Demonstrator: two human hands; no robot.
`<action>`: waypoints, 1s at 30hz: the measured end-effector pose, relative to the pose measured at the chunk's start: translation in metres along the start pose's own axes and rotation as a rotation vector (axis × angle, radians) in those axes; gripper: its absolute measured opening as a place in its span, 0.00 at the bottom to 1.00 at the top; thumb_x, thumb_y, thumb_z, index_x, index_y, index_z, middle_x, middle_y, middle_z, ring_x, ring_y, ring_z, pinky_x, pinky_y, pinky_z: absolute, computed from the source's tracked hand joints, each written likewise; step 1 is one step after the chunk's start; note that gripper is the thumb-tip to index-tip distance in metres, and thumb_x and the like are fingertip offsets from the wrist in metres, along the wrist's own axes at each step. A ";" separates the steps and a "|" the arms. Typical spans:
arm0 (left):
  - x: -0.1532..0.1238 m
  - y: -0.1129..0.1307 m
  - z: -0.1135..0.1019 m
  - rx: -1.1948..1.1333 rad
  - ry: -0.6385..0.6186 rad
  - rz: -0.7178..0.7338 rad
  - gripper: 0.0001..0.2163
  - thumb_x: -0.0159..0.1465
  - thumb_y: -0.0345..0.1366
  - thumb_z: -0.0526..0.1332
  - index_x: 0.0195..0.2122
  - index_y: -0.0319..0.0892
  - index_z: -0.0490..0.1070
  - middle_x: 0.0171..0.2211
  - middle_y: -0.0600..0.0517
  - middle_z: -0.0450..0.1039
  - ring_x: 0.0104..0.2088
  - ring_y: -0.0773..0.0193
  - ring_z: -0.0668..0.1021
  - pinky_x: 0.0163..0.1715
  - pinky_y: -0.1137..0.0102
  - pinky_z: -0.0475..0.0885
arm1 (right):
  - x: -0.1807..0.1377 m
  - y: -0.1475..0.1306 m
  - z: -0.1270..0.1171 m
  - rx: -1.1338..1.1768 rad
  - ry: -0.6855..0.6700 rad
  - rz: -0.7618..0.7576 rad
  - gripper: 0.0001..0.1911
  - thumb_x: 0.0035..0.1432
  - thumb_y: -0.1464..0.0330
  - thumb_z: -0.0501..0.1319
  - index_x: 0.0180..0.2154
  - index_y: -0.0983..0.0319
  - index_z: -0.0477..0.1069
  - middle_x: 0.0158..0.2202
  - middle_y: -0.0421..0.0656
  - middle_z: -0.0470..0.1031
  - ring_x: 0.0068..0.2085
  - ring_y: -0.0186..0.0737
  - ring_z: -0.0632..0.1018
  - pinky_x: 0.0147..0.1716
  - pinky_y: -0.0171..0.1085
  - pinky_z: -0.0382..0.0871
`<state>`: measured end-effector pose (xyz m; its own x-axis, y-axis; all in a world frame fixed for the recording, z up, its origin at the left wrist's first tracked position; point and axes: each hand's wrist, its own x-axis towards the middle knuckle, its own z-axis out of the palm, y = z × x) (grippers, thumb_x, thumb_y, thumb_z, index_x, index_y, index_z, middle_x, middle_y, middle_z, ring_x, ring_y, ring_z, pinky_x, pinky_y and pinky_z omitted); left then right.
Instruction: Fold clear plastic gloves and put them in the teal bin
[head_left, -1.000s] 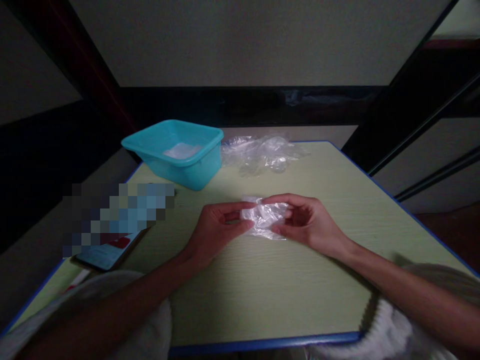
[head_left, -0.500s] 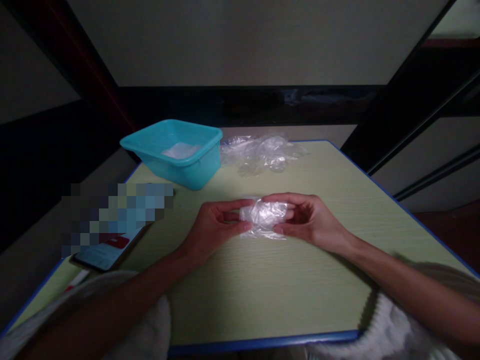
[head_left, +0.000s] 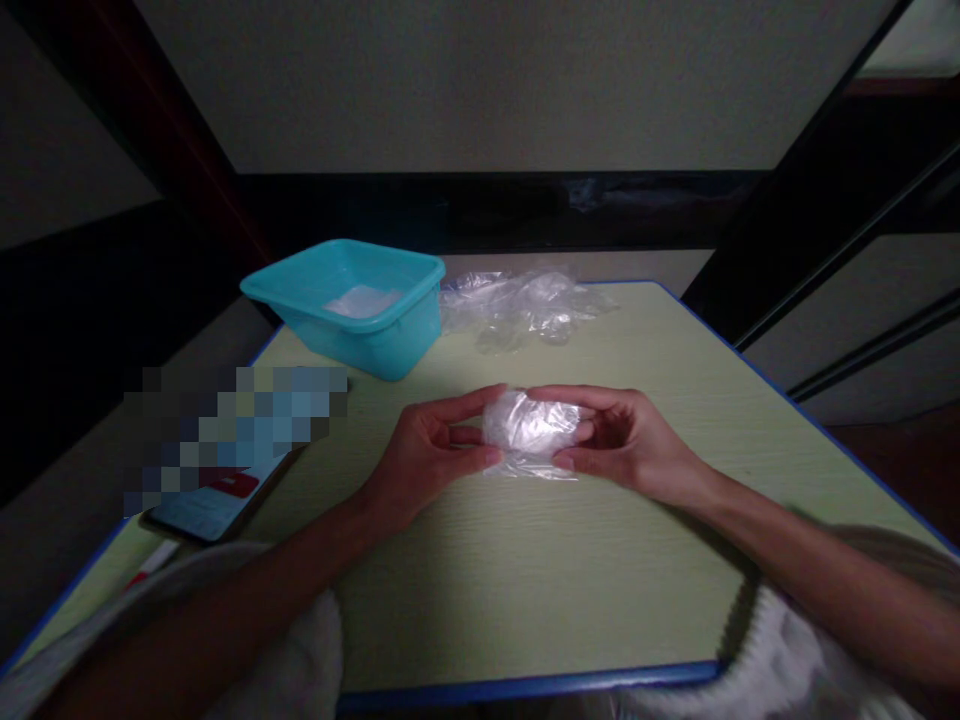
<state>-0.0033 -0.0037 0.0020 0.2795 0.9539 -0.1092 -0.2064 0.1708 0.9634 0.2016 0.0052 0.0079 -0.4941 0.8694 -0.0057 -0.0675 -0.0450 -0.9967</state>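
Observation:
Between my two hands is a small clear plastic packet [head_left: 532, 425], shiny and crinkled, with something whitish inside that I cannot make out. My left hand [head_left: 435, 445] pinches its left end, thumb at the near side and index finger at the far side. My right hand [head_left: 619, 435] grips the right end the same way, fingertips partly behind the plastic. A flat edge of the film sticks out toward me below the bundle. The packet is held at or just above the tabletop; I cannot tell which.
A turquoise plastic basket [head_left: 401, 345] with whitish contents [head_left: 364, 300] stands at the back left. Crumpled clear plastic bags [head_left: 544, 305] lie to its right. A phone [head_left: 202, 505] and a red-and-white stick-like item [head_left: 154, 562] lie left on the pale, blue-edged table [head_left: 525, 580].
The plastic has been bunched into a rounder, fuller shape. My left index finger has lifted slightly toward the far edge, and my right hand has shifted a little right.

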 end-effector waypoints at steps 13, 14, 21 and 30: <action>0.009 -0.005 0.001 -0.454 -0.415 -0.254 0.12 0.50 0.43 0.65 0.29 0.38 0.76 0.31 0.48 0.77 0.43 0.50 0.76 0.41 0.64 0.65 | -0.005 0.000 0.006 -0.046 -0.147 -0.034 0.29 0.46 0.77 0.65 0.53 0.65 0.67 0.19 0.33 0.67 0.19 0.23 0.64 0.19 0.24 0.60; 0.008 -0.005 0.002 -0.468 -0.449 -0.278 0.13 0.49 0.44 0.66 0.29 0.38 0.76 0.30 0.49 0.77 0.41 0.51 0.76 0.41 0.65 0.65 | -0.005 0.000 0.007 -0.046 -0.165 -0.029 0.28 0.47 0.77 0.65 0.53 0.66 0.66 0.19 0.33 0.67 0.19 0.23 0.65 0.19 0.24 0.61; 0.003 -0.010 0.012 -0.478 -0.435 -0.296 0.11 0.52 0.38 0.67 0.34 0.37 0.75 0.31 0.48 0.77 0.37 0.59 0.76 0.37 0.71 0.64 | -0.006 0.001 0.009 -0.131 -0.210 -0.008 0.26 0.51 0.74 0.62 0.53 0.67 0.65 0.21 0.34 0.68 0.21 0.25 0.66 0.18 0.25 0.60; 0.006 -0.008 0.011 -0.508 -0.269 -0.380 0.12 0.64 0.37 0.55 0.41 0.34 0.72 0.40 0.44 0.76 0.50 0.56 0.73 0.51 0.66 0.62 | 0.001 -0.004 0.001 -0.279 -0.110 -0.057 0.28 0.50 0.73 0.63 0.54 0.68 0.64 0.23 0.37 0.71 0.21 0.27 0.70 0.18 0.26 0.62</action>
<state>0.0105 -0.0023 -0.0033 0.6289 0.7218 -0.2888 -0.4436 0.6383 0.6291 0.2008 0.0059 0.0120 -0.5886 0.8072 0.0442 0.1352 0.1523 -0.9790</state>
